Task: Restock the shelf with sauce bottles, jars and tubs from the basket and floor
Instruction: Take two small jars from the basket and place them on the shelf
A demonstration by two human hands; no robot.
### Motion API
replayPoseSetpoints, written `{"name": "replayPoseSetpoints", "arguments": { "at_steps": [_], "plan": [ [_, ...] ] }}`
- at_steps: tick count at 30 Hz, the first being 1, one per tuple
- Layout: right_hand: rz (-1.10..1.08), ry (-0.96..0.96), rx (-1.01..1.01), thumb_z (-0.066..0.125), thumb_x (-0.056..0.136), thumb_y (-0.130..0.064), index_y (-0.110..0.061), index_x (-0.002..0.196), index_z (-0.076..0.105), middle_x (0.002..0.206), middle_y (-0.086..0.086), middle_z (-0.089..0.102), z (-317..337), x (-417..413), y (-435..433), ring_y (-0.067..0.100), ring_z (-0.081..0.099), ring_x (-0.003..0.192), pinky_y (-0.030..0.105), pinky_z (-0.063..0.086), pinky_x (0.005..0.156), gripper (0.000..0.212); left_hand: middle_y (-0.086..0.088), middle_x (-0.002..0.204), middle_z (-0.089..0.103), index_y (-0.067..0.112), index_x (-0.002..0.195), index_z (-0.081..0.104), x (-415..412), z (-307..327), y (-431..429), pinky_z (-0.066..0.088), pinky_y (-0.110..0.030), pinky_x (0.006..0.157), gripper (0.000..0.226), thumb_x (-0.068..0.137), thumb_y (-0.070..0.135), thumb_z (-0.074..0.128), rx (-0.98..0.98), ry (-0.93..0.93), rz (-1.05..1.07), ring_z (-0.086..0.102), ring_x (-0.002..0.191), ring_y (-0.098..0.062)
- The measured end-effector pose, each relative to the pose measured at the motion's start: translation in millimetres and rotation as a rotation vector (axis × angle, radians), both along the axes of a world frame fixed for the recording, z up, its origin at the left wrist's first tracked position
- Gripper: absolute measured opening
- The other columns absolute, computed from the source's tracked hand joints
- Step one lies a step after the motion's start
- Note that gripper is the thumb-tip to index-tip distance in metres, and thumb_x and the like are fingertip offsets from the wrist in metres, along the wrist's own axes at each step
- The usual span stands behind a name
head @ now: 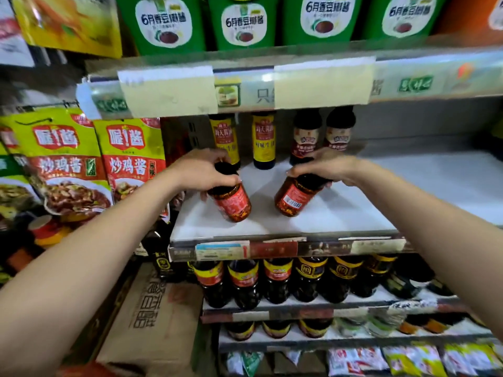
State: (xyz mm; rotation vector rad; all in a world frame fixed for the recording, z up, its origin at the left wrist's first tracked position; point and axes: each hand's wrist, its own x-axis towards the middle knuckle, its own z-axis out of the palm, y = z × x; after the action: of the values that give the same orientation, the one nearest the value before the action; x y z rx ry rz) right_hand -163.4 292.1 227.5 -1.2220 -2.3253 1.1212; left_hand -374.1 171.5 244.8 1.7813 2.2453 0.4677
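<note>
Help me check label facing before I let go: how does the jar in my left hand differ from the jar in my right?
The left jar tilts lid-left; the right jar tilts lid-right. The right jar shows a barcode; the left jar shows only red label. Both have dark lids and are gripped at the top, by the left hand and right hand, above the white shelf.

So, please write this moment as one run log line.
left hand: grips left jar, tilted | right hand: grips right jar, tilted | place: white shelf
</note>
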Motion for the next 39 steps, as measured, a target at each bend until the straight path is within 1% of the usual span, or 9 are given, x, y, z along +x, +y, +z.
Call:
{"name": "replayPoseSetpoints", "arguments": {
  "at_steps": [11, 15, 23, 26, 31, 33, 35, 37, 39],
  "plan": [
    [0.197, -0.127, -0.013, 0.074, 0.074, -0.029, -0.023, 0.075, 0.064, 0.077, -0.004, 0.064, -3.5, -16.3, 28.5, 0.011, 0.058, 0.074, 0.017, 0.04, 0.052, 0.012, -0.009, 0.114, 0.056, 0.019, 0.105, 0.054, -17.1, -10.1, 36.9, 0.056, -0.033, 0.05, 0.03, 0.081, 0.033, 0.066, -0.178, -0.114, -0.172, 0.061, 0.092, -0.025],
    [0.221, -0.123, -0.02, 0.077, 0.071, -0.025, -0.027, 0.077, 0.065, 0.082, -0.005, 0.067, -6.0, -24.9, 38.6, 0.014, 0.063, 0.084, 0.024, 0.048, 0.067, 0.014, -0.01, 0.11, 0.058, 0.014, 0.109, 0.055, -20.7, -15.1, 47.6, 0.054, -0.029, 0.045, 0.033, 0.082, 0.03, 0.067, -0.17, -0.119, -0.209, 0.062, 0.089, -0.027],
    [0.278, -0.177, 0.004, 0.075, 0.074, -0.031, -0.036, 0.078, 0.057, 0.084, -0.014, 0.061, -6.9, -39.3, 46.5, 0.006, 0.057, 0.083, 0.02, 0.044, 0.063, 0.019, 0.007, 0.094, 0.055, 0.023, 0.105, 0.053, -20.4, -18.4, 63.5, 0.05, -0.024, 0.044, 0.03, 0.081, 0.038, 0.065, -0.193, -0.123, -0.259, 0.057, 0.081, -0.013],
    [0.296, -0.211, -0.023, 0.073, 0.075, -0.033, -0.031, 0.091, 0.058, 0.092, -0.012, 0.061, -8.0, -44.1, 46.4, 0.012, 0.057, 0.093, 0.021, 0.046, 0.069, 0.022, 0.01, 0.093, 0.053, 0.026, 0.104, 0.05, -21.3, -18.4, 64.8, 0.05, -0.023, 0.045, 0.03, 0.081, 0.039, 0.064, -0.203, -0.144, -0.273, 0.056, 0.081, -0.011],
    [0.293, -0.24, 0.063, 0.07, 0.074, -0.044, -0.024, 0.129, 0.05, 0.124, -0.004, 0.054, -13.3, -47.4, 41.8, 0.016, 0.051, 0.114, 0.031, 0.045, 0.094, 0.062, 0.006, 0.104, 0.052, 0.035, 0.108, 0.045, -23.8, -27.0, 54.3, 0.053, -0.028, 0.054, 0.032, 0.082, 0.049, 0.057, -0.145, -0.182, -0.274, 0.059, 0.085, -0.013],
    [0.275, -0.185, 0.071, 0.07, 0.071, -0.049, -0.027, 0.131, 0.048, 0.126, -0.009, 0.05, -15.2, -42.7, 38.6, 0.011, 0.046, 0.117, 0.029, 0.041, 0.097, 0.068, 0.001, 0.12, 0.052, 0.035, 0.118, 0.043, -27.9, -33.1, 51.0, 0.053, -0.029, 0.063, 0.048, 0.077, 0.055, 0.057, -0.123, -0.181, -0.247, 0.059, 0.103, -0.022],
    [0.253, -0.04, 0.04, 0.07, 0.062, -0.053, -0.031, 0.131, 0.046, 0.131, -0.011, 0.048, -19.8, -33.6, 34.6, 0.008, 0.043, 0.121, 0.029, 0.037, 0.102, 0.077, -0.002, 0.141, 0.041, 0.032, 0.134, 0.034, -34.4, -40.5, 44.4, 0.047, -0.029, 0.086, 0.071, 0.072, 0.054, 0.061, -0.089, -0.262, -0.22, 0.044, 0.127, -0.021],
    [0.206, 0.116, 0.008, 0.071, 0.059, -0.051, -0.034, 0.129, 0.045, 0.132, -0.009, 0.05, -30.6, -21.1, 31.9, 0.008, 0.045, 0.122, 0.027, 0.039, 0.1, 0.077, 0.001, 0.149, 0.031, 0.032, 0.14, 0.026, -42.1, -49.8, 34.3, 0.033, -0.029, 0.103, 0.087, 0.066, 0.052, 0.068, -0.053, -0.345, -0.182, 0.031, 0.136, -0.018],
    [0.138, 0.241, -0.042, 0.073, 0.067, -0.036, -0.035, 0.126, 0.044, 0.123, -0.006, 0.054, -45.1, -7.5, 28.1, 0.009, 0.051, 0.11, 0.018, 0.043, 0.085, 0.066, 0.002, 0.15, 0.03, 0.03, 0.143, 0.021, -48.2, -64.1, 25.2, 0.029, -0.025, 0.103, 0.094, 0.067, 0.042, 0.075, -0.042, -0.334, -0.118, 0.031, 0.135, -0.016]
  ]
}}
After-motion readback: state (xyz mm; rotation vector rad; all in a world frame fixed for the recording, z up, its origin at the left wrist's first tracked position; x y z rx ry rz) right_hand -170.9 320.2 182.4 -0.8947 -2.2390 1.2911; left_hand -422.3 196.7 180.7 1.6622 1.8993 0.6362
